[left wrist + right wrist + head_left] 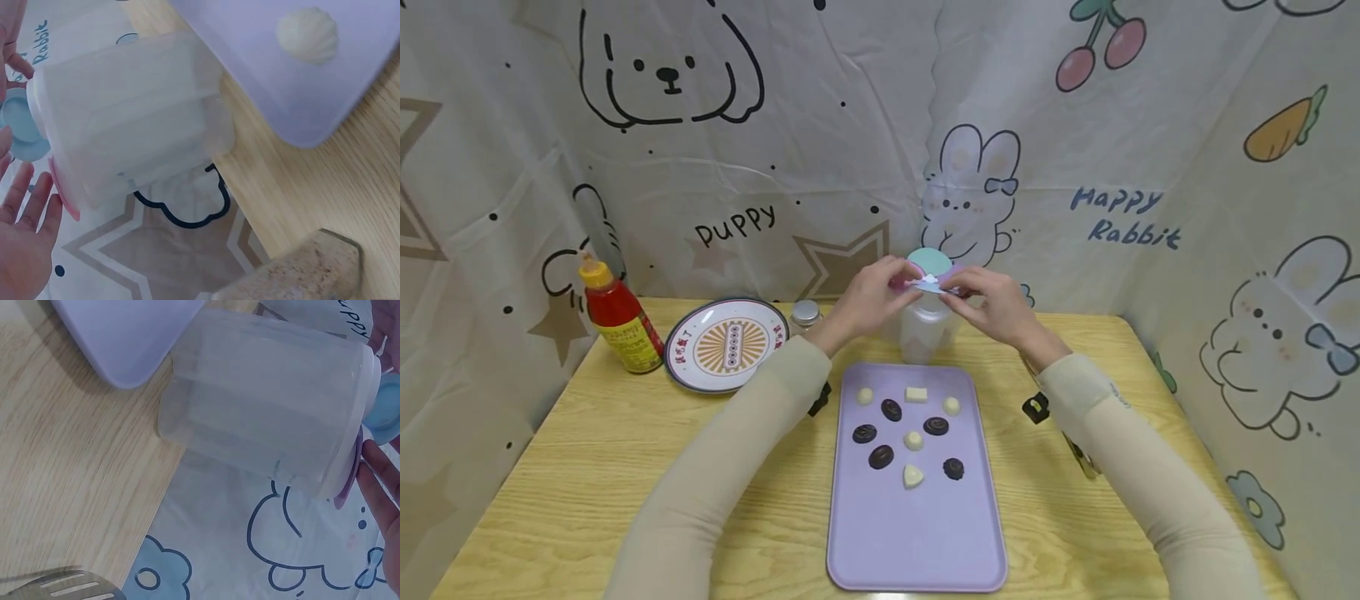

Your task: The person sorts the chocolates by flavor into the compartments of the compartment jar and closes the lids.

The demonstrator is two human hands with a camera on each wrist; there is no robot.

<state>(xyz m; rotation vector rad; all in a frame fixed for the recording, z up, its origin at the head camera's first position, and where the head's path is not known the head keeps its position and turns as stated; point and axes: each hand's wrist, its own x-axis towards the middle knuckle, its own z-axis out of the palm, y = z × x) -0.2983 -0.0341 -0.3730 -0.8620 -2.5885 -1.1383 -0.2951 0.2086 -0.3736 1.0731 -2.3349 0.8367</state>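
A translucent plastic canister (925, 337) stands behind the lilac tray (917, 546), with coloured flip lids on top. My left hand (876, 292) pinches the pink flip lid (65, 194) between thumb and fingers. On the other side, my right hand (996, 302) pinches the purple flip lid (350, 475). A teal flip lid (929, 262) stands raised at the back, between the hands. Dark chocolates (882, 457) and white chocolates (913, 476) lie spread over the tray's far half. The canister's contents cannot be made out.
At the left stand a red sauce bottle with a yellow cap (625, 325) and a patterned plate (691, 342). A jar of brown granules (306, 269) is near the left forearm. A slotted metal utensil (69, 589) lies at the right. Printed cloth hangs behind the table.
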